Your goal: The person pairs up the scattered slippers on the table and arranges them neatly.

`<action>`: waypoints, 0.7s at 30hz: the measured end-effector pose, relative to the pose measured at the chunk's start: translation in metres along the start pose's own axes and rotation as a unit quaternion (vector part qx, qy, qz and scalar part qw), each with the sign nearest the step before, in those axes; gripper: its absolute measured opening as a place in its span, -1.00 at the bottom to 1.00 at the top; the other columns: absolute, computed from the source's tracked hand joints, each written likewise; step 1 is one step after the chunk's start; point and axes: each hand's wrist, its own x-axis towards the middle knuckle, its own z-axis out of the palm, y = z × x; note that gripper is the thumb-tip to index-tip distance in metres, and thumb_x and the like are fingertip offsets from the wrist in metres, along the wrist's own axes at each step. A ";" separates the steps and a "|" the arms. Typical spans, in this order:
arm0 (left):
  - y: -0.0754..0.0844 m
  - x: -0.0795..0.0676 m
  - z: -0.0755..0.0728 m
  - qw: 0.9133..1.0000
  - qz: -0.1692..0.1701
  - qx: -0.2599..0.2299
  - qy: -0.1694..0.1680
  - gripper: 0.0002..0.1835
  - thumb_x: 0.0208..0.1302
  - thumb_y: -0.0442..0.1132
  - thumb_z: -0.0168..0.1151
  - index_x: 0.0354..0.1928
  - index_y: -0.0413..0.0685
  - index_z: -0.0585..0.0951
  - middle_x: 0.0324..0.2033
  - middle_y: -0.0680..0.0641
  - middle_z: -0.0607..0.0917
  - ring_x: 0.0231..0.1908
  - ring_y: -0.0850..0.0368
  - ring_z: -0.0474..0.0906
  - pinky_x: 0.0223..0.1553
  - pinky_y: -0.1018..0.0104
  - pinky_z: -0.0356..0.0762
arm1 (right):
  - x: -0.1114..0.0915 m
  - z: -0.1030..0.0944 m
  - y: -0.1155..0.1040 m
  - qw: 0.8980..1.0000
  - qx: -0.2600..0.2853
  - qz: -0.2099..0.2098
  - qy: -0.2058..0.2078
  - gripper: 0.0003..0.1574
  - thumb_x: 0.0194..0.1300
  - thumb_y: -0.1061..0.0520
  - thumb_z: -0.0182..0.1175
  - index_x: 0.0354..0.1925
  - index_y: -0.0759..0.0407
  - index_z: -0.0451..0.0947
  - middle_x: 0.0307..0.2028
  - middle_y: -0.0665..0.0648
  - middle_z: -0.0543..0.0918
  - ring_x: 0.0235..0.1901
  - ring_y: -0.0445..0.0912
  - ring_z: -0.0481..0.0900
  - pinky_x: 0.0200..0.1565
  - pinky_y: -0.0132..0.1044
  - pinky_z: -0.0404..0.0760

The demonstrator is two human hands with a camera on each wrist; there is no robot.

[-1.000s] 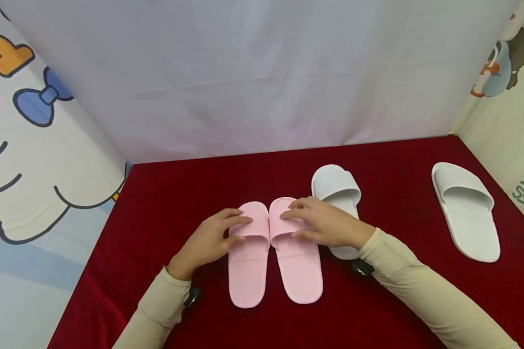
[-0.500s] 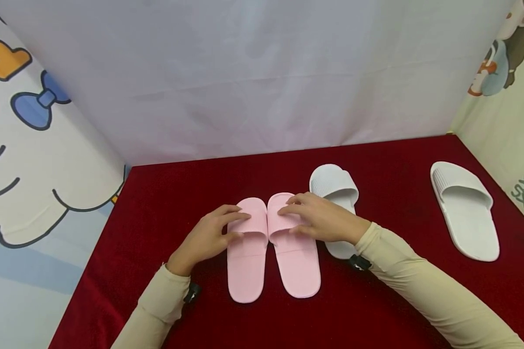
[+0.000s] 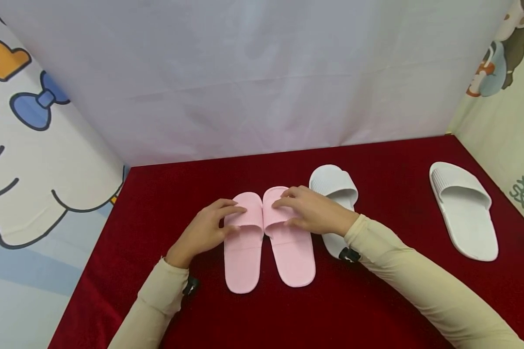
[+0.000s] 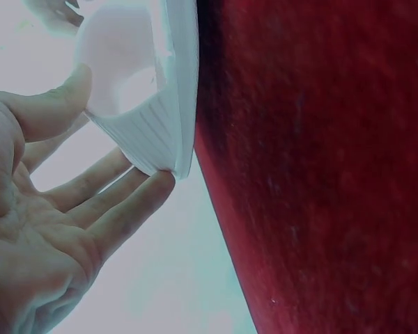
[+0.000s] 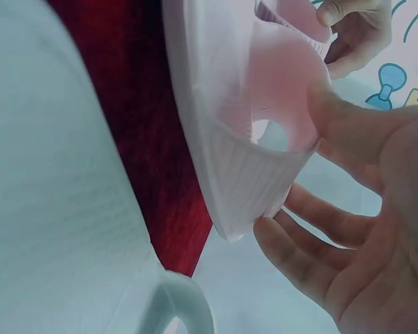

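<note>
Two pink slippers lie side by side, straps touching and heels spread apart. My left hand (image 3: 201,235) holds the left pink slipper (image 3: 242,264) by its ribbed strap. In the left wrist view, the thumb is at the strap's rear edge and the fingertips (image 4: 161,184) reach its front side. The right pink slipper (image 3: 293,259) is gripped likewise by my right hand (image 3: 320,212); the right wrist view shows its strap (image 5: 254,177) between thumb and fingers. Behind the right hand, a white slipper (image 3: 332,183) is partly covered by hand and wrist.
A second white slipper (image 3: 469,220) lies near the right edge of the red cloth (image 3: 384,174). A pale curtain (image 3: 253,97) hangs behind, and printed cloths (image 3: 39,160) line the sides. Each wrist carries a small black camera (image 3: 349,254).
Both hands and the pink slippers have slid together toward the back and slightly left. The white slippers have stayed in place.
</note>
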 end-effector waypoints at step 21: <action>-0.028 0.017 -0.006 0.998 -0.050 -0.017 -0.016 -0.55 0.15 -0.35 0.39 0.13 -0.02 0.67 0.17 -0.21 0.60 0.21 -0.17 0.52 0.21 -0.10 0.49 | 0.035 0.009 0.011 0.999 0.014 0.041 -0.009 -0.45 0.19 0.09 0.41 0.17 0.02 0.60 0.14 0.28 0.60 0.16 0.15 0.55 0.25 -0.01 0.48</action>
